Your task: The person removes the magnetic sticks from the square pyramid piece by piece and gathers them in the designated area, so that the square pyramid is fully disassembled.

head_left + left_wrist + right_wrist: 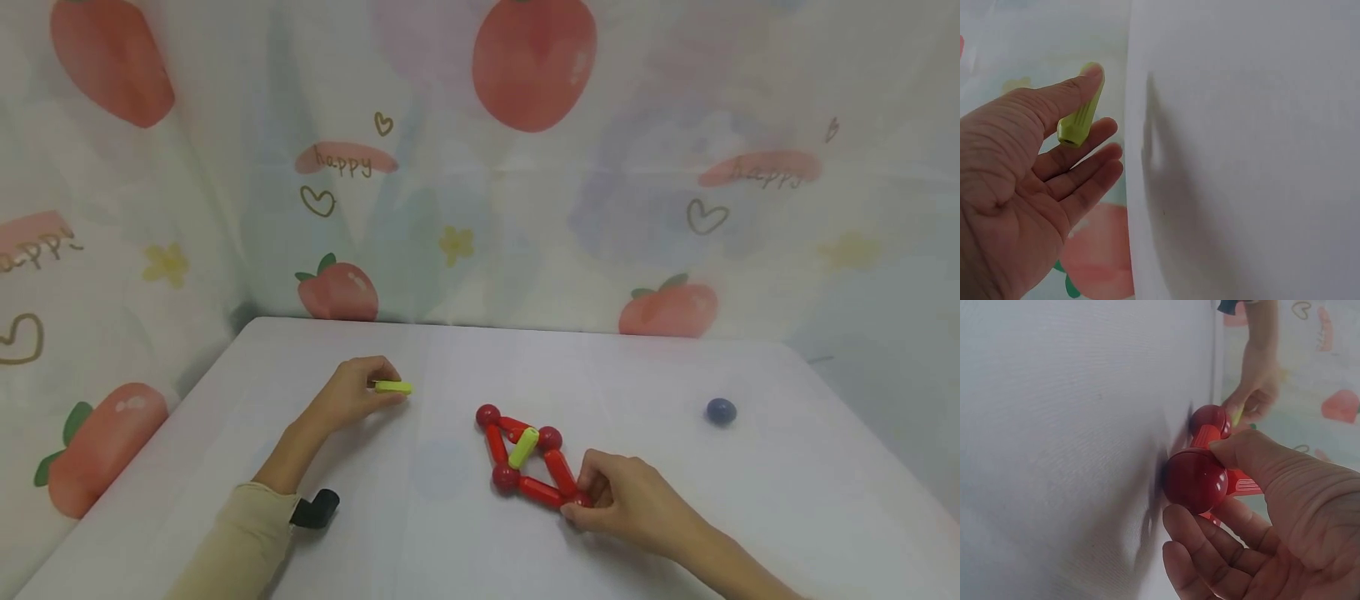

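My left hand (pixel 351 395) pinches a yellow-green rod (pixel 394 387) between thumb and index finger, above the table's left part. In the left wrist view this rod (pixel 1079 122) is ribbed, with a hole in its end. On the table lies a diamond-shaped frame of red rods (pixel 540 492) and dark red balls (pixel 506 477), which look like a magnetic building toy. Another yellow-green rod (pixel 523 448) slants up from a ball across the frame. At the frame's near right corner, my right hand (pixel 637 504) grips a red ball (pixel 1194 481) with thumb and fingers.
A dark blue ball (pixel 722 412) sits alone on the right side of the white table (pixel 420 533). Behind and to the left hangs a printed cloth (pixel 450 167). A black wrist piece (pixel 316 509) is on the left sleeve.
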Demonstrator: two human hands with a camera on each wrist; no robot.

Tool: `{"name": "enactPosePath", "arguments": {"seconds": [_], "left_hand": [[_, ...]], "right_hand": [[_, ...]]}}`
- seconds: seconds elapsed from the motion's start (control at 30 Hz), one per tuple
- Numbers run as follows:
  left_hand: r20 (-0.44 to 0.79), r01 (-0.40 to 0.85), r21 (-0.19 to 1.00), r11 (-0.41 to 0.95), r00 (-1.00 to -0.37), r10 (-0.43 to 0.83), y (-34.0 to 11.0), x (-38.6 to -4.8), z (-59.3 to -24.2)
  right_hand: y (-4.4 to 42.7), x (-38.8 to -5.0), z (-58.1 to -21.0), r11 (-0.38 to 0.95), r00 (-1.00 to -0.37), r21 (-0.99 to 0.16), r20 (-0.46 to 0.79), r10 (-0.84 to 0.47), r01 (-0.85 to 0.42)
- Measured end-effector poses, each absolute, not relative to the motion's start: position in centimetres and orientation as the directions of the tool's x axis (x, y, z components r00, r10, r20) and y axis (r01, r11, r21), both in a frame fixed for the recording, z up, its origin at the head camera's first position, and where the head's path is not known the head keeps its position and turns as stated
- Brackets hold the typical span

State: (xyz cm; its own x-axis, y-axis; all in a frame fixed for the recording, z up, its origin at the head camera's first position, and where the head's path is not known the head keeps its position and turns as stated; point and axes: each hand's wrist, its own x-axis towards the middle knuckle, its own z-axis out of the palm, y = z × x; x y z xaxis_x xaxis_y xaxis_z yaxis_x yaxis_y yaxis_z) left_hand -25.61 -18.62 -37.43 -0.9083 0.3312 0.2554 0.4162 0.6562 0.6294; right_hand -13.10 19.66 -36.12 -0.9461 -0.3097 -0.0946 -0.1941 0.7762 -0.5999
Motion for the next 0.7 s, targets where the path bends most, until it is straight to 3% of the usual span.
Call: {"name": "enactPosePath", "arguments": {"seconds": [0.2, 0.37, 0.7], "left_hand": [[0.229, 0.422, 0.562, 0.712, -0.906, 0.356, -20.1, -26.1, -37.5], [0.158, 0.372, 0.564, 0.737, -0.925, 0.346, -20.3, -26.5, -37.3], [0.125, 0.344, 0.536, 0.771, -0.935, 0.331, -19.8, -27.3, -37.5]], "right_hand": [[19.7, -13.0, -36.1, 0.780, -0.949, -0.599, -0.101, -0.298, -0.182], [19.8, -13.0, -36.1, 0.782, -0.952, -0.600, -0.103, -0.287, -0.171], [19.7, -12.9, -36.3, 0.766, -0.950, -0.619, -0.098, -0.296, -0.175]]}}
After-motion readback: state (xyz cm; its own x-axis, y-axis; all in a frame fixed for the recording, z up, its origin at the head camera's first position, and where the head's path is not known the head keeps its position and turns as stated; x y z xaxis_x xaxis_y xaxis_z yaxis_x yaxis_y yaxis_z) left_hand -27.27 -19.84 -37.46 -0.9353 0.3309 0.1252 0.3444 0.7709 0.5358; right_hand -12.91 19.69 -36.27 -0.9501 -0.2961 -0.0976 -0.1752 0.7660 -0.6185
